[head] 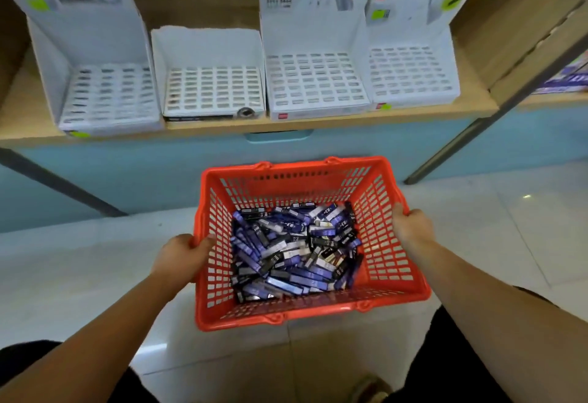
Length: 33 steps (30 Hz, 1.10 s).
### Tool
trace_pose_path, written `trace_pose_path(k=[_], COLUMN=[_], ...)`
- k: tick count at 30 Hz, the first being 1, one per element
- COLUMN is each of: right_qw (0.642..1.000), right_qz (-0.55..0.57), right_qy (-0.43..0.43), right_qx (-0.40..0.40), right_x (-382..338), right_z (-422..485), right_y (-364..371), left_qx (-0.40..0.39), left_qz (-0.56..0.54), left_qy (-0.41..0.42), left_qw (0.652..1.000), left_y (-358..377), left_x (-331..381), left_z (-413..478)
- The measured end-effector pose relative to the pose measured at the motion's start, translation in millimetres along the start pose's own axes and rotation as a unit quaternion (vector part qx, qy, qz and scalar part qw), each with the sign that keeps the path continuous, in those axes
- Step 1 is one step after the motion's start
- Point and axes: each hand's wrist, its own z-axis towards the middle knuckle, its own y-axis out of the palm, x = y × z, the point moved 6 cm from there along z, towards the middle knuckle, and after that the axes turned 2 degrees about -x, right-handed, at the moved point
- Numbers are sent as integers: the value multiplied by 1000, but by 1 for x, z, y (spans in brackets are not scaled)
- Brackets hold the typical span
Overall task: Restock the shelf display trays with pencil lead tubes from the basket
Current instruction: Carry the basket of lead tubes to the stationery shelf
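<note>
Both hands, left hand (183,254) and right hand (410,227), grip the red slotted plastic basket (386,243) by its side rims (steadier that way), keeping the loose blue-and-black pencil lead tubes (292,250) below the white slotted cardboard display trays (315,84).

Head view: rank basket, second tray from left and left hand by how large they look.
1. basket, though nearer the camera than the tray
2. second tray from left
3. left hand

Red plastic basket (386,237), white cardboard display trays (315,84), matt wooden shelf (318,121), glossy floor tiles (477,227).
</note>
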Motion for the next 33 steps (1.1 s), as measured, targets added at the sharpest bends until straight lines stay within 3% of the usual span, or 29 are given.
trace_pose_path(k=[3,5,6,8,9,11,14,17,20,26,29,33], right_qw=[999,993,980,930,899,860,836,830,837,899,928,932], right_qz=[-42,-116,-182,-245,-233,-197,-224,-241,-252,-158,-100,-143], right_qy=[9,-17,-66,-255,-361,-468,-407,-341,-260,-202,-210,-227], right_qx=[-16,11,47,100,87,-52,-293,-369,-410,-354,-289,-242], right_x=[-10,-23,-34,-67,-85,-111,-118,-114,-107,-102,-91,-79], right_z=[11,18,20,11,2,-18,-34,-22,-1,43,48,36], right_y=[-11,-18,-20,-10,3,32,79,110,125,115,107,99], left_qx=[-57,-43,1,119,159,157,52,-77,-133,-155,-162,-201], left_qz=[19,117,177,259,271,263,253,332,408,502,482,438], left_qy=[-3,8,32,114,158,220,246,231,245,274,303,331], left_qw=[998,992,984,952,936,926,934,911,869,806,806,811], left_y=[2,-2,-8,-21,-24,-20,13,59,96,157,182,196], left_x=[9,20,32,64,83,117,144,148,148,138,134,131], left_z=[-2,-2,-2,-7,-11,-19,-16,4,26,86,109,128])
